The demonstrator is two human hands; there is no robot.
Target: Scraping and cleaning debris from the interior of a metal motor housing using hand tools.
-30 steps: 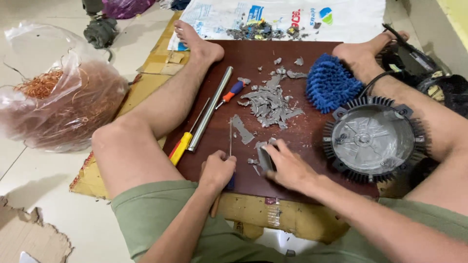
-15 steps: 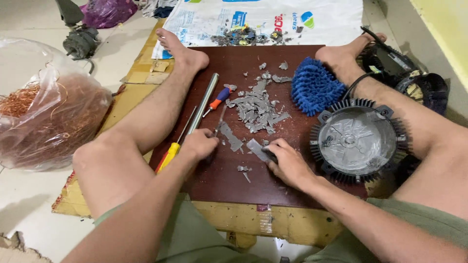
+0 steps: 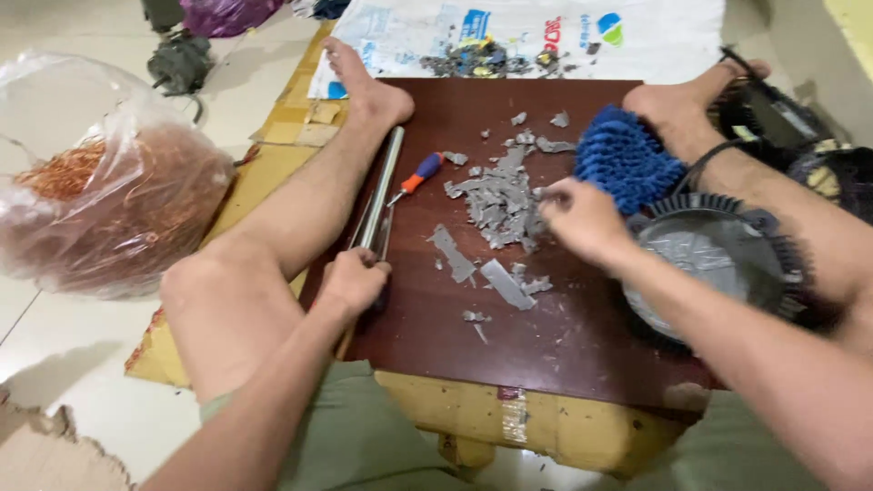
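I sit with both legs stretched along a dark red board [image 3: 564, 350]. My left hand [image 3: 355, 277] is closed around the near end of a long metal rod [image 3: 384, 186] lying beside my left leg. My right hand [image 3: 582, 218] is over the right edge of a pile of grey scraps [image 3: 498, 195], fingers bent and touching it; motion blur hides whether it holds a piece. A longer grey strip [image 3: 505, 284] lies loose on the board below the pile. A small screwdriver with an orange and blue handle [image 3: 418, 173] lies between rod and pile.
A blue fluffy mitt [image 3: 623, 159] and a round black finned housing [image 3: 718, 264] sit at the right by my right leg. A clear bag of copper wire [image 3: 100, 200] is on the floor at the left. A white sack [image 3: 546, 36] with scraps lies behind the board.
My right hand let go of the grey strip and moved up to the scrap pile. My left hand slid left and closed on the rod's near end. The camera moved closer.
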